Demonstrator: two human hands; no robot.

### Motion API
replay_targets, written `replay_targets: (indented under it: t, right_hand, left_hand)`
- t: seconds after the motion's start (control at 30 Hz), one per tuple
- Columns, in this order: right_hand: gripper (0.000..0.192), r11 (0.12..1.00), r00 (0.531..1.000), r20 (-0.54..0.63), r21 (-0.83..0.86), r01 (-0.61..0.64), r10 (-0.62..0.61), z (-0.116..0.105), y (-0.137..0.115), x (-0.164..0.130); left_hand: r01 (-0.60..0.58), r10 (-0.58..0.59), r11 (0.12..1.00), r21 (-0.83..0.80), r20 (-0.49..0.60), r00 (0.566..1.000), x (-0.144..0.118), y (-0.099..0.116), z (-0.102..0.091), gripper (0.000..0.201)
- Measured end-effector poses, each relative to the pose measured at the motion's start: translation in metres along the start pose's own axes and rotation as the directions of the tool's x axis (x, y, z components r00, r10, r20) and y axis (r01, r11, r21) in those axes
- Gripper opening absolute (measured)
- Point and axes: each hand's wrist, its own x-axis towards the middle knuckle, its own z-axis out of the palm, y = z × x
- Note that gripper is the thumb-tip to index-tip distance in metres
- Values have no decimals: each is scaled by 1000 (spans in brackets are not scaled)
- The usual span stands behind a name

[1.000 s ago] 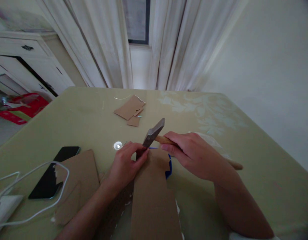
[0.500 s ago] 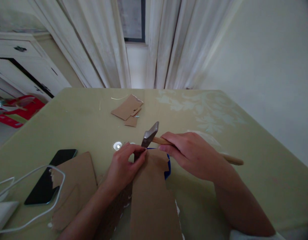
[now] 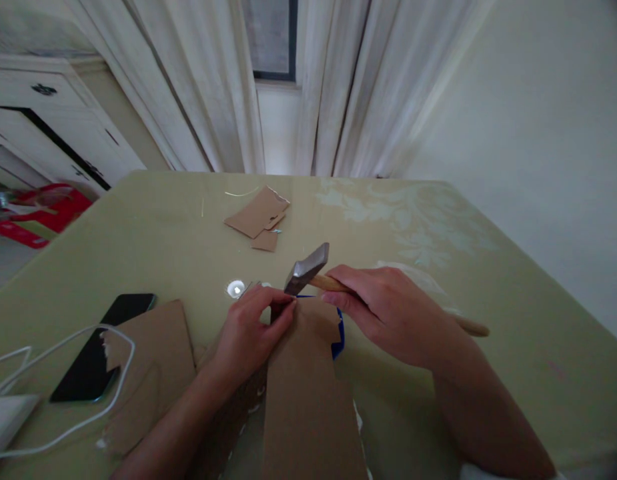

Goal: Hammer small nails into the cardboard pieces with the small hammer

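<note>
Here the left fingers (image 3: 281, 310) pinch something small, hidden, at the top edge of the cardboard (image 3: 308, 393). Just above them hangs the hammer (image 3: 307, 269), its handle clenched in the right hand (image 3: 388, 310). A phone (image 3: 101, 350) lies on the desk (image 3: 513, 347).

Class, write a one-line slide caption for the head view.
Right hand holds a hammer above a cardboard strip pinched by the left hand.
</note>
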Motion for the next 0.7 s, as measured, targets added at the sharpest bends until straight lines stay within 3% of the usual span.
replay_targets:
  t: [0.1,0.27,0.43,0.57,0.7]
  right_hand:
    - [27,999,1000,27,-44,17,-16,0,0,-1]
    - [25,1000,1000,-30,6,5,-5,-1,0,-1]
    - [28,999,999,39,-33,27,-26,0,2,0]
    - [26,999,999,-13,6,36,-36,1,3,-1]
    - [26,999,999,16,6,34,-34,4,3,0]
  left_hand:
    - [6,-6,1000,-2,-1,1000,0,-1,1,6]
    - [-13,13,1000,-12,2,1000,0,-1,1,4]
    - [-50,51,998,37,-18,999,-2,1,0,3]
    - [-33,34,998,62,-18,999,-1,0,1,4]
    - [-6,7,997,72,-8,1000,-1,-1,2,5]
